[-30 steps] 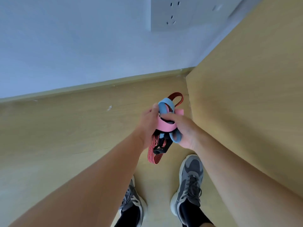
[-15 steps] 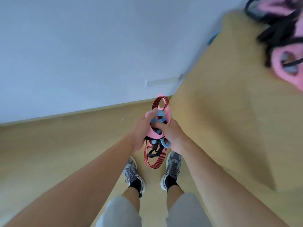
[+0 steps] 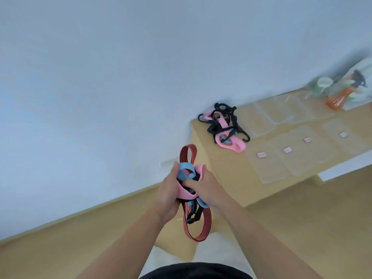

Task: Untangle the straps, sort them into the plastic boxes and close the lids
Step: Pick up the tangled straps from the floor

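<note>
Both hands hold one tangled bundle of straps point(image 3: 188, 190) in front of me, left of the table. My left hand point(image 3: 168, 193) grips its left side and my right hand point(image 3: 203, 187) grips its right side. The bundle has a pink band, a blue band, a black buckle strap and a red striped loop point(image 3: 198, 224) that hangs below and sticks up above the hands. A second tangle point(image 3: 225, 127) of pink, blue and black straps lies on the table's near-left corner. Several clear plastic boxes point(image 3: 285, 156) with small labels sit on the table, blurred.
The wooden table point(image 3: 227, 170) runs off to the right along a pale wall. At its far right end stand an orange spray bottle point(image 3: 342, 95) and a green-and-white item point(image 3: 322, 84), both blurred. Wood-coloured floor lies below.
The view has swung up and to the right, so the table top, second tangle and boxes now show. Both hands still hold the same bundle, now raised nearer the table corner.
</note>
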`<state>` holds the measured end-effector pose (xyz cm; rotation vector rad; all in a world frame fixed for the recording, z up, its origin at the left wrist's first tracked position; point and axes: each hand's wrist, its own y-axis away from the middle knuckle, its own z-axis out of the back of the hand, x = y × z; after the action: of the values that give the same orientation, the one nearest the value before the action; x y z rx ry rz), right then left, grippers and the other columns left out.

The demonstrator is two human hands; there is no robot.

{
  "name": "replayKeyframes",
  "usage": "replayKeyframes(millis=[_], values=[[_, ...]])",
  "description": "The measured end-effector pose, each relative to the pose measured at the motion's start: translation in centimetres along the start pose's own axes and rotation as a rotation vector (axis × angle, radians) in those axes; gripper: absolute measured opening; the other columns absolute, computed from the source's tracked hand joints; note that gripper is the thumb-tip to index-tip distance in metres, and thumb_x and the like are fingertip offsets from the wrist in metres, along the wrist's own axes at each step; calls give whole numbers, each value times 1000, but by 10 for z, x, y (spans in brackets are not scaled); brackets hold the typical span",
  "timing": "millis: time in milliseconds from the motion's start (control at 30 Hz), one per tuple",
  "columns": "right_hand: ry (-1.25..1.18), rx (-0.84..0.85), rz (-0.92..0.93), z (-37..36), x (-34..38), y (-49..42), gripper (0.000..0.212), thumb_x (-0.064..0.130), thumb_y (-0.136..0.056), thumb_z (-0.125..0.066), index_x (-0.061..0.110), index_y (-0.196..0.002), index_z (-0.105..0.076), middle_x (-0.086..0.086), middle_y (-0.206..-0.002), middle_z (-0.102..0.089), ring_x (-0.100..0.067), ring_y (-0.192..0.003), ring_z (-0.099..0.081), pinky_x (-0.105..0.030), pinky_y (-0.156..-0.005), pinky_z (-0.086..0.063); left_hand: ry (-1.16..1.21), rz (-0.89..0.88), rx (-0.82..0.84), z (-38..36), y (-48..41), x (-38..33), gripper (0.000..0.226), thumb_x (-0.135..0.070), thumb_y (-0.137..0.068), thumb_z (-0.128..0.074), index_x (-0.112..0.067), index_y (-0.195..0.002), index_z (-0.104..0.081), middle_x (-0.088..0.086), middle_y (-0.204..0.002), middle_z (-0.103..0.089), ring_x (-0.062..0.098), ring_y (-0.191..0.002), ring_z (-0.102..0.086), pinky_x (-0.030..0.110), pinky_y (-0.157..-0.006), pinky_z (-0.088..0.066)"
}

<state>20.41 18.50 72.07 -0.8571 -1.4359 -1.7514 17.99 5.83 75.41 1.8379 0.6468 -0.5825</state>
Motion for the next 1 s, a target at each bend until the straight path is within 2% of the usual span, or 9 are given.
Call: replayKeyframes(millis=[133,233,333,500,600,700,833,900,1000], values=[[23,3,38,40,20,13,44,38,-66,-72,19,-103,-55,-12,-96,-67,-26,-83,-68,-49,-83,-59,-10,-35,-26,-42,10,-5,57,-55,-104,-43,-6,-111,-70,13,-96,-79,23,-87,-78,38,-78,-56],[33,9,81,72,32,16,44,37,-65,-74,22,-103,-56,-17,-100,-68,-34,-89,-72,-56,-82,-60,-16,-56,-18,-70,7,-8,58,-55,-104,-44,-6,-119,-69,18,-112,-76,29,-104,-74,46,-93,-57],[26,19,131,101,39,18,44,31,-69,-73,15,-106,-55,-19,-99,-67,-23,-79,-69,-52,-83,-58,-28,-107,-4,-95,0,-9,55,-52,-104,-46,-5,-122,-68,20,-119,-73,35,-112,-70,51,-103,-53],[-117,8,143,136,35,16,38,22,-78,-79,12,-111,-61,-13,-91,-73,-20,-75,-71,-32,-64,-56,2,-146,39,-119,-11,-7,55,-47,-107,-41,-2,-130,-61,23,-124,-69,39,-109,-69,47,-86,-57],[-243,5,125,149,25,7,41,24,-78,-81,13,-115,-66,-16,-100,-75,-31,-81,-73,-39,-68,-60,57,-116,46,-128,-18,-8,55,-45,-107,-42,-1,-136,-58,27,-132,-64,38,-108,-67,44,-76,-58],[-330,-7,105,156,19,0,41,27,-82,-78,12,-117,-65,-22,-94,-74,-34,-65,-69,-37,-60,-56,50,-82,19,-136,-32,-8,55,-44,-107,-40,-1,-132,-63,25,-131,-65,38,-109,-65,47,-83,-51],[-330,-98,44,157,17,-15,51,39,-76,-77,16,-119,-62,-19,-99,-75,-29,-72,-73,-33,-60,-56,44,-45,-48,-145,-49,-14,50,-43,-107,-45,0,-123,-66,20,-117,-73,37,-110,-70,48,-96,-55],[-304,-119,40,159,22,-25,45,39,-80,-73,17,-119,-63,-14,-103,-75,-25,-82,-75,-31,-62,-57,68,-36,-100,-148,-59,-22,46,-42,-105,-51,-2,-123,-65,20,-111,-75,35,-99,-74,46,-84,-61],[-258,-128,29,161,35,-44,19,34,-93,-62,22,-105,-69,-8,-103,-75,-22,-94,-73,-35,-76,-61,66,-63,-150,-153,-80,-37,43,-41,-104,-54,-4,-123,-63,19,-107,-75,31,-86,-75,40,-66,-62]])
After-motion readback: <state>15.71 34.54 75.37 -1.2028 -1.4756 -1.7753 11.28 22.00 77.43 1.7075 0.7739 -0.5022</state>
